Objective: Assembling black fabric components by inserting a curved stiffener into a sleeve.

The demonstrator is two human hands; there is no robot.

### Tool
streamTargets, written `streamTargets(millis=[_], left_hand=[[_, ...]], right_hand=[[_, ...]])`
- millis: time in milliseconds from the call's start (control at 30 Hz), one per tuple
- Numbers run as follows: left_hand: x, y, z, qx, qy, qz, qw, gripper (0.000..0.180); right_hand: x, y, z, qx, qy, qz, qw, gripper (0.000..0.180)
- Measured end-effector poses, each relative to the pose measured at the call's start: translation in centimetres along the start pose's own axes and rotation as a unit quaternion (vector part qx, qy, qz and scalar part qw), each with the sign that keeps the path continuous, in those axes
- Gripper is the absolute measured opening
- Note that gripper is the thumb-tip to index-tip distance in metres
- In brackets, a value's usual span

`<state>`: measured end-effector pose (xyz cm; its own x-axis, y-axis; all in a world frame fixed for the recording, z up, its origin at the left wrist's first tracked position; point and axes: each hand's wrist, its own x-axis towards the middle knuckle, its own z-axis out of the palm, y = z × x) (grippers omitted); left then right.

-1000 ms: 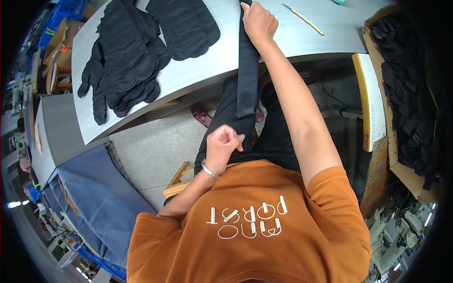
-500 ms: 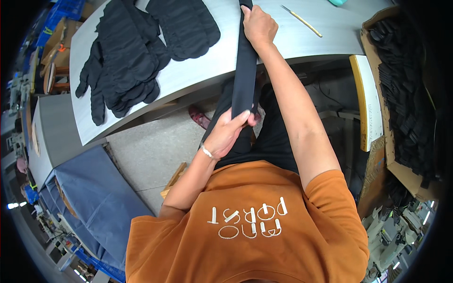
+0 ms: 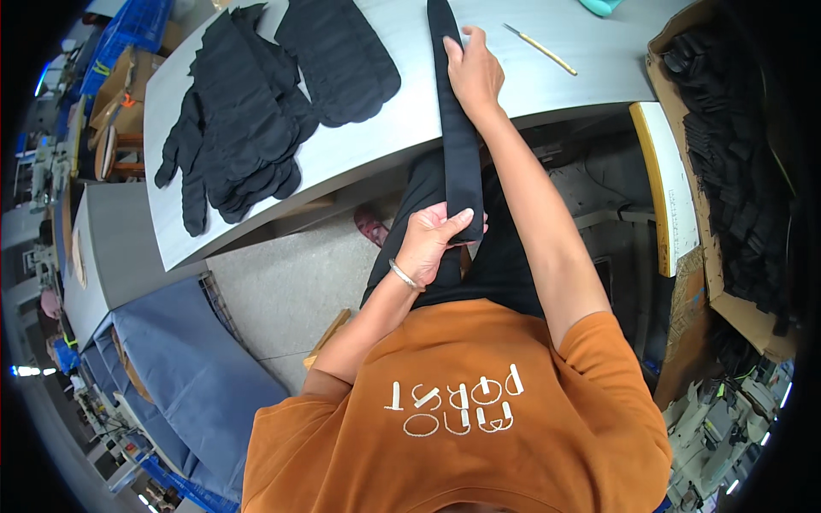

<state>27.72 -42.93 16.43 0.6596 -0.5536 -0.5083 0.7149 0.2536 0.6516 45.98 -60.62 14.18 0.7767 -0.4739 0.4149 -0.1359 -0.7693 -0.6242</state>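
Observation:
A long flat strip of black cloth runs from the far edge of the view over the table's front edge to my lap. My left hand grips its near end, thumb on top and fingers underneath. Over the table, my right hand lies along the strip's right side with thumb and forefinger apart. That thumb touches the cloth, while its other fingers are partly hidden. Right of this hand, a thin pointed tool with a pale yellow handle lies on the grey-white table.
Stacked black cloth pieces and another rounded black stack lie on the table's left. A cardboard box of black folded cloth stands at right. Blue fabric drapes at lower left. A turquoise item is at the far edge.
My right hand has loosened from a closed grip on the strip, its forefinger now lifted away. My left hand has moved slightly right and nearer to me with the strip's end.

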Motion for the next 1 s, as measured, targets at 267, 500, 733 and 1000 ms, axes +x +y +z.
streamTargets(millis=[267,500,733,1000], left_hand=[[3.1,-1.9,-1.1,0.068,0.115,0.101,0.986,0.013],[2.5,-2.5,-1.4,0.181,0.077,0.119,0.973,0.031],[1.2,-0.5,-1.1,0.134,-0.012,0.052,0.99,0.03],[1.4,0.7,-1.7,0.087,-0.03,0.082,0.992,0.034]], right_hand=[[-10.7,-3.3,-5.8,-0.068,-0.146,-0.17,0.972,0.055],[-7.3,-3.1,-2.1,-0.052,-0.135,-0.196,0.97,0.047],[3.2,-0.9,5.3,-0.08,-0.077,-0.21,0.971,0.045],[8.2,-0.4,6.7,0.024,0.056,-0.242,0.968,0.034]])
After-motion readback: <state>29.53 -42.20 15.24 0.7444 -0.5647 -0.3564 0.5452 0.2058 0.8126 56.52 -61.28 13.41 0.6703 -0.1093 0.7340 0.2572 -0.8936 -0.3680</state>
